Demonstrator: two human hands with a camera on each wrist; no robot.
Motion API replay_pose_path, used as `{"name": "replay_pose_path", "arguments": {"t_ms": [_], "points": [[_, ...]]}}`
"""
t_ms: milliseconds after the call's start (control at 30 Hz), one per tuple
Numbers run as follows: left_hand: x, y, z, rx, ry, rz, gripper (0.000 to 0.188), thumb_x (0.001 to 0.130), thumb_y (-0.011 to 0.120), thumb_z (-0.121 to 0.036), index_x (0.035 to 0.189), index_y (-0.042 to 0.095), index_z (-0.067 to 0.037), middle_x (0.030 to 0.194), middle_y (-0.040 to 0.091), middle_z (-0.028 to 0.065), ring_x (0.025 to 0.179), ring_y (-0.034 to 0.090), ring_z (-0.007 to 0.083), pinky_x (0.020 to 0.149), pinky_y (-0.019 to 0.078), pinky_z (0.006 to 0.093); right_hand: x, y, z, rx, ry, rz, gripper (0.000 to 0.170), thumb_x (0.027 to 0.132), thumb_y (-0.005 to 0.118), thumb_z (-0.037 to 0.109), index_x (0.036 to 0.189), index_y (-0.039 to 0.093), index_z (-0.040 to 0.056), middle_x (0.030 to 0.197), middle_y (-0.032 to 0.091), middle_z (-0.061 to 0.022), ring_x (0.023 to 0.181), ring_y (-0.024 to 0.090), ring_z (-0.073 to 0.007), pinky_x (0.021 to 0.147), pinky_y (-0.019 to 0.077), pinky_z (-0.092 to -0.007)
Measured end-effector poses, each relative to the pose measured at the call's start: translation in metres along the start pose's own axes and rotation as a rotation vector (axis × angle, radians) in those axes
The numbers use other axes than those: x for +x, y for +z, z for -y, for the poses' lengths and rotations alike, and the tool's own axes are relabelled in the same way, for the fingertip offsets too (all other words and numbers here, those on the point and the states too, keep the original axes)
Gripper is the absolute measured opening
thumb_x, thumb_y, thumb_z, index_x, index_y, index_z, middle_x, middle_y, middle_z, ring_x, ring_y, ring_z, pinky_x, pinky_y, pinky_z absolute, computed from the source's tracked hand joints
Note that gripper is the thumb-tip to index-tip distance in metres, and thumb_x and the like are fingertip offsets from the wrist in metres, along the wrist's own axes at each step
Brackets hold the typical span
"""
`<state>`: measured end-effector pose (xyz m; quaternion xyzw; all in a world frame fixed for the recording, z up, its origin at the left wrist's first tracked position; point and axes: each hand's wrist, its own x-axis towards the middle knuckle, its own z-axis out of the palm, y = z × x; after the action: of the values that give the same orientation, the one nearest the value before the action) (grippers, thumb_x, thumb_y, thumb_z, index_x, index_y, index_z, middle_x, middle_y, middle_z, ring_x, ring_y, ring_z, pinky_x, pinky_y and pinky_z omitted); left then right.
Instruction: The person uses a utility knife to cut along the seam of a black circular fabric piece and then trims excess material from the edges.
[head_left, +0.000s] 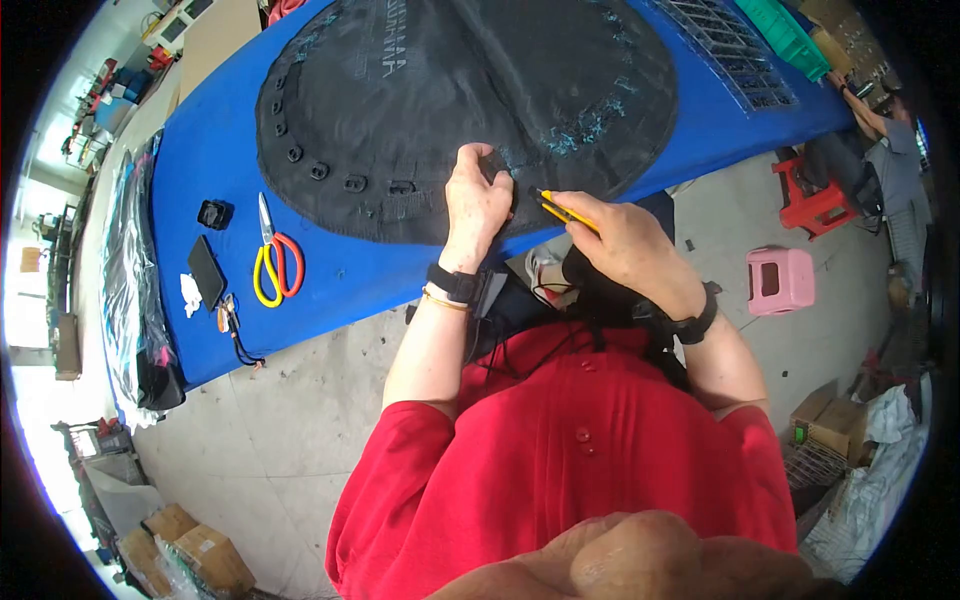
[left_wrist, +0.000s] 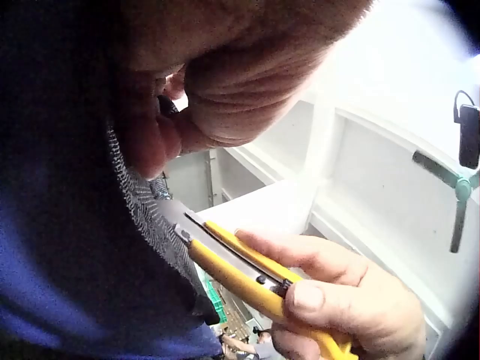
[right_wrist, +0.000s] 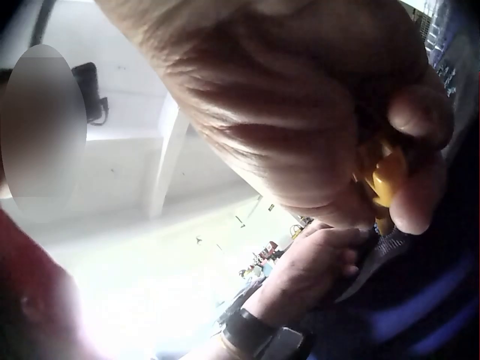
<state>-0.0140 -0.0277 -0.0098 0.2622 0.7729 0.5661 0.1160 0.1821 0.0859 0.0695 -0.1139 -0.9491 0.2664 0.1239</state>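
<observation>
A large round black fabric piece [head_left: 430, 100] lies on the blue table, with black buckles along its left edge and blue thread bits on it. My left hand [head_left: 478, 208] pinches the near edge of the fabric; in the left wrist view the fingers of the left hand [left_wrist: 217, 82] grip close to the frayed edge [left_wrist: 142, 210]. My right hand [head_left: 635, 250] holds a yellow utility knife [head_left: 570, 214]. Its blade [left_wrist: 174, 214] meets the edge just below the left fingers in the left wrist view. In the right wrist view the right hand [right_wrist: 300, 120] wraps the yellow handle [right_wrist: 388, 178].
Scissors [head_left: 268, 255], a phone [head_left: 207, 272], a black round part [head_left: 215, 213] and a small tool [head_left: 228, 316] lie at the left of the table [head_left: 330, 290]. A wire rack [head_left: 735, 60] and green basket [head_left: 785, 38] are at the far right. A pink stool [head_left: 781, 281] stands on the floor.
</observation>
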Motion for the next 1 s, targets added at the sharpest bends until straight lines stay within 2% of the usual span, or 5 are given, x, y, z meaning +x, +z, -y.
{"name": "replay_pose_path", "arguments": {"t_ms": [133, 333, 400, 467, 1000], "points": [[-0.001, 0.002, 0.0, -0.029, -0.034, -0.019, 0.04, 0.089, 0.07, -0.008, 0.126, 0.061, 0.0, 0.076, 0.07, 0.0184, 0.064, 0.073, 0.0302, 0.071, 0.0588, 0.0433, -0.001, -0.002, 0.0, 0.039, 0.021, 0.017, 0.033, 0.102, 0.064, 0.019, 0.135, 0.067, 0.0132, 0.097, 0.077, -0.0192, 0.085, 0.074, -0.0403, 0.072, 0.0572, -0.0508], [0.003, 0.005, 0.006, 0.05, -0.007, -0.053, 0.038, 0.087, 0.072, -0.011, 0.122, 0.061, 0.0, 0.088, 0.073, 0.0246, 0.082, 0.074, 0.0398, 0.082, 0.0577, 0.047, 0.003, -0.008, 0.002, 0.094, 0.018, -0.003, 0.032, 0.103, 0.065, 0.02, 0.134, 0.067, 0.0124, 0.098, 0.076, -0.0195, 0.087, 0.074, -0.041, 0.073, 0.0568, -0.0517], [0.005, 0.008, 0.012, 0.096, 0.067, -0.076, 0.035, 0.092, 0.071, -0.011, 0.123, 0.06, 0.0, 0.075, 0.067, 0.013, 0.061, 0.068, 0.0238, 0.059, 0.0562, 0.0372, 0.006, -0.013, 0.004, 0.076, 0.078, 0.046, 0.031, 0.103, 0.066, 0.019, 0.134, 0.067, 0.0119, 0.099, 0.076, -0.0198, 0.088, 0.074, -0.041, 0.074, 0.0568, -0.0517], [0.006, 0.01, 0.019, 0.125, 0.095, -0.096, 0.032, 0.096, 0.071, -0.012, 0.123, 0.059, 0.0, 0.067, 0.063, 0.0071, 0.05, 0.065, 0.016, 0.046, 0.0549, 0.0322, 0.008, -0.019, 0.007, 0.071, 0.091, 0.065, 0.032, 0.102, 0.067, 0.018, 0.134, 0.066, 0.0114, 0.101, 0.076, -0.02, 0.09, 0.074, -0.0409, 0.075, 0.0569, -0.0512], [0.008, 0.002, -0.032, 0.076, -0.235, -0.03, 0.02, 0.103, 0.068, -0.015, 0.106, 0.054, -0.002, 0.064, 0.062, 0.0083, 0.046, 0.064, 0.016, 0.041, 0.0506, 0.0325, 0.027, -0.019, -0.023, 0.195, 0.017, 0.032, 0.04, 0.099, 0.07, 0.009, 0.139, 0.067, 0.0125, 0.109, 0.077, -0.013, 0.092, 0.075, -0.0348, 0.078, 0.0591, -0.046]]}}
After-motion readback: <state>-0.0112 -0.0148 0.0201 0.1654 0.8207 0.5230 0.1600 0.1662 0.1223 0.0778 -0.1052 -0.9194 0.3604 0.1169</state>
